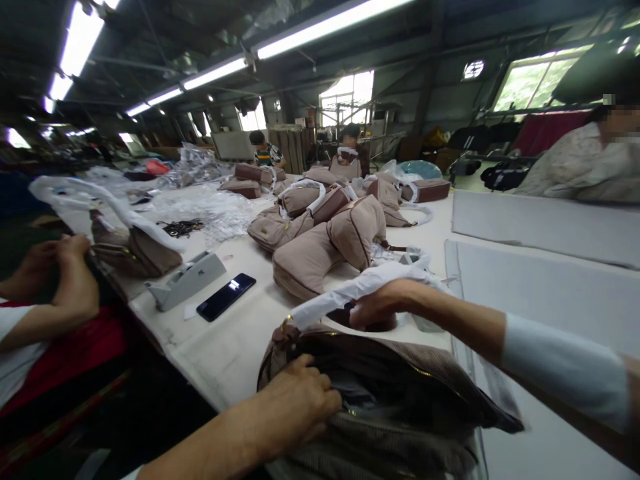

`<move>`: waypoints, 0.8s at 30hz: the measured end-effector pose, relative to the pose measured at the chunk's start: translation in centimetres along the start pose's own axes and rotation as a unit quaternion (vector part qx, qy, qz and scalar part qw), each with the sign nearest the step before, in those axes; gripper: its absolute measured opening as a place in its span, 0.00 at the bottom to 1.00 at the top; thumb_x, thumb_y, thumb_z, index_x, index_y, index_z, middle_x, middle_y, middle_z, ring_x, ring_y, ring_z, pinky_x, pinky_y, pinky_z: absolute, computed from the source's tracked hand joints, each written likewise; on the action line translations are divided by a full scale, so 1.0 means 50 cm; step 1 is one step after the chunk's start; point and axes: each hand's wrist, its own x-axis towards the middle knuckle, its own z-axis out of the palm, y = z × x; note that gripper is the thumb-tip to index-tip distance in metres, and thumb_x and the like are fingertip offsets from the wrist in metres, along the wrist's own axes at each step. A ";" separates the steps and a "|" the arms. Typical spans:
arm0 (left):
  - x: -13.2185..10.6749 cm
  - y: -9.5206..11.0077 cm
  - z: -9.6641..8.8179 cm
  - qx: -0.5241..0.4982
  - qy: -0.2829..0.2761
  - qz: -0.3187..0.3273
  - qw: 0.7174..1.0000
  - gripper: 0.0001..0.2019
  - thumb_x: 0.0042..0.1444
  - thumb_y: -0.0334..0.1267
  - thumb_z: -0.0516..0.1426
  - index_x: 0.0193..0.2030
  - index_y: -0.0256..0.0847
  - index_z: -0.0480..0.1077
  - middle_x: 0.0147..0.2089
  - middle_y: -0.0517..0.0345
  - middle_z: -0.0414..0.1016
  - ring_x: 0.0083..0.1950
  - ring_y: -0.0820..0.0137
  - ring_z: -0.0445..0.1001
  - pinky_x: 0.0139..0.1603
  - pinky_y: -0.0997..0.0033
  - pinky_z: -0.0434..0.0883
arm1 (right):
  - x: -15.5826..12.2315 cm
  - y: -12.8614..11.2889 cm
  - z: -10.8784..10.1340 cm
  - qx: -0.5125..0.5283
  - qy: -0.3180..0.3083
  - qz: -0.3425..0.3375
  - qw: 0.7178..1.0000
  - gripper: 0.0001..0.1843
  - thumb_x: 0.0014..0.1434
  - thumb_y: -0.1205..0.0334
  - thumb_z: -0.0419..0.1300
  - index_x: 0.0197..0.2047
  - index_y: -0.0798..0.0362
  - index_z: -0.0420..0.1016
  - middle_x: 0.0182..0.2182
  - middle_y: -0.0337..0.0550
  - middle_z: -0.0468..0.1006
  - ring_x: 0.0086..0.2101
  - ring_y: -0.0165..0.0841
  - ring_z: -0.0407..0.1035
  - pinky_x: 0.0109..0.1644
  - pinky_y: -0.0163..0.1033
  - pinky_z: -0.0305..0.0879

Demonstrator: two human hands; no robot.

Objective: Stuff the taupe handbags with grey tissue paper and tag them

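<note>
A brown corduroy handbag (pixel 400 387) lies open at the near edge of the white table (pixel 235 347). My left hand (pixel 295 403) is closed, its fingers gripping the bag's open rim and reaching inside. My right hand (pixel 380 303) is closed around the bag's handle (pixel 350 290), which is wrapped in white foam. The handle rises from the bag's left corner toward the right.
A black phone (pixel 226 297) and a grey tape dispenser (pixel 187 280) lie left of the bag. Several pink-brown handbags (pixel 325 247) are piled mid-table. A co-worker's hands (pixel 65 273) on the left hold another bag (pixel 135 250). Clear plastic wrap (pixel 215 210) lies behind. People sit farther back.
</note>
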 end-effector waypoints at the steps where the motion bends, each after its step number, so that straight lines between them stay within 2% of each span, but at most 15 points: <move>1: 0.003 -0.005 0.004 0.019 0.022 0.010 1.000 0.02 0.56 0.35 0.56 0.34 0.40 0.68 0.34 0.58 0.76 0.36 0.64 0.75 0.47 0.58 0.71 | -0.023 -0.016 -0.025 -0.009 -0.024 0.016 1.000 0.12 0.43 0.54 0.63 0.19 0.54 0.70 0.16 0.35 0.65 0.21 0.28 0.60 0.22 0.32 0.53; 4: 0.006 -0.017 0.015 0.067 0.099 0.036 0.992 0.06 0.59 0.32 0.52 0.32 0.40 0.67 0.30 0.58 0.74 0.31 0.66 0.74 0.36 0.64 0.70 | -0.076 -0.058 -0.062 0.054 -0.099 0.049 0.992 0.15 0.44 0.51 0.61 0.19 0.55 0.68 0.16 0.34 0.62 0.19 0.25 0.55 0.20 0.32 0.48; 6: 0.002 -0.019 0.020 0.080 0.150 0.059 0.984 0.06 0.59 0.31 0.51 0.32 0.40 0.67 0.30 0.58 0.74 0.31 0.67 0.74 0.34 0.66 0.69 | -0.089 -0.073 -0.047 0.141 -0.125 0.045 0.981 0.12 0.45 0.54 0.60 0.21 0.55 0.69 0.17 0.33 0.63 0.20 0.24 0.56 0.20 0.31 0.49; 7: -0.002 -0.019 0.021 0.083 0.167 0.067 0.980 0.07 0.59 0.31 0.51 0.31 0.40 0.66 0.29 0.59 0.74 0.30 0.67 0.73 0.32 0.67 0.68 | -0.088 -0.076 -0.029 0.171 -0.139 0.044 0.974 0.11 0.46 0.55 0.59 0.23 0.55 0.71 0.19 0.34 0.65 0.21 0.25 0.58 0.21 0.31 0.52; 9: -0.011 -0.017 0.021 0.086 0.181 0.080 0.976 0.08 0.59 0.30 0.50 0.30 0.40 0.65 0.28 0.60 0.73 0.28 0.69 0.72 0.28 0.69 0.65 | -0.079 -0.076 0.023 0.149 -0.150 0.028 0.977 0.13 0.50 0.53 0.57 0.29 0.55 0.74 0.22 0.36 0.70 0.23 0.27 0.64 0.23 0.31 0.58; 10: -0.016 -0.015 0.020 0.091 0.183 0.083 0.975 0.09 0.59 0.29 0.49 0.30 0.41 0.65 0.28 0.60 0.72 0.27 0.70 0.71 0.25 0.69 0.63 | -0.072 -0.075 0.055 0.103 -0.137 0.017 0.985 0.15 0.51 0.53 0.56 0.32 0.55 0.75 0.25 0.38 0.73 0.25 0.30 0.67 0.25 0.32 0.61; 12: -0.024 -0.012 0.020 0.097 0.184 0.093 0.974 0.10 0.59 0.27 0.47 0.30 0.41 0.64 0.27 0.60 0.70 0.25 0.71 0.69 0.24 0.68 0.60 | -0.060 -0.073 0.121 -0.010 -0.069 -0.002 0.998 0.16 0.53 0.57 0.56 0.39 0.59 0.76 0.35 0.50 0.77 0.34 0.39 0.71 0.35 0.40 0.68; 13: -0.027 -0.010 0.020 0.097 0.184 0.099 0.973 0.10 0.58 0.27 0.47 0.30 0.41 0.64 0.27 0.60 0.70 0.26 0.70 0.69 0.24 0.67 0.60 | -0.056 -0.072 0.153 -0.057 -0.027 -0.016 0.998 0.16 0.53 0.61 0.56 0.41 0.62 0.75 0.42 0.57 0.75 0.41 0.45 0.70 0.42 0.46 0.67; 15: -0.030 -0.009 0.021 0.091 0.182 0.107 0.973 0.10 0.58 0.27 0.46 0.31 0.41 0.65 0.28 0.59 0.70 0.26 0.70 0.68 0.25 0.67 0.60 | -0.050 -0.070 0.206 -0.102 0.023 -0.048 0.993 0.17 0.54 0.67 0.53 0.45 0.66 0.74 0.51 0.65 0.68 0.52 0.53 0.62 0.53 0.56 0.59; 17: -0.032 -0.008 0.020 0.084 0.164 0.101 0.978 0.09 0.58 0.28 0.47 0.31 0.41 0.65 0.28 0.60 0.70 0.26 0.70 0.67 0.25 0.67 0.60 | -0.050 -0.065 0.232 -0.110 0.028 -0.101 0.988 0.16 0.55 0.68 0.54 0.44 0.67 0.74 0.52 0.66 0.68 0.51 0.53 0.62 0.52 0.55 0.61; 19: -0.036 -0.007 0.013 0.064 0.134 0.081 0.986 0.07 0.58 0.30 0.49 0.31 0.42 0.65 0.29 0.60 0.70 0.28 0.70 0.68 0.27 0.68 0.61 | -0.060 -0.057 0.222 -0.090 0.020 -0.149 0.985 0.15 0.54 0.63 0.58 0.41 0.66 0.75 0.47 0.63 0.71 0.44 0.47 0.68 0.47 0.47 0.66; 22: -0.045 -0.002 -0.010 -0.019 0.083 0.027 0.996 0.03 0.58 0.37 0.54 0.36 0.43 0.67 0.35 0.61 0.72 0.34 0.69 0.71 0.32 0.71 0.66 | -0.102 -0.039 0.155 -0.033 0.060 -0.179 0.981 0.16 0.61 0.55 0.54 0.43 0.60 0.73 0.42 0.50 0.75 0.40 0.35 0.70 0.45 0.36 0.66; 24: -0.045 0.009 -0.026 -0.075 0.072 -0.003 0.995 0.12 0.55 0.45 0.57 0.44 0.44 0.68 0.43 0.58 0.73 0.40 0.67 0.72 0.40 0.70 0.69 | -0.148 -0.022 0.104 0.049 0.130 -0.160 0.977 0.15 0.65 0.56 0.49 0.44 0.55 0.73 0.39 0.43 0.76 0.38 0.30 0.69 0.43 0.32 0.65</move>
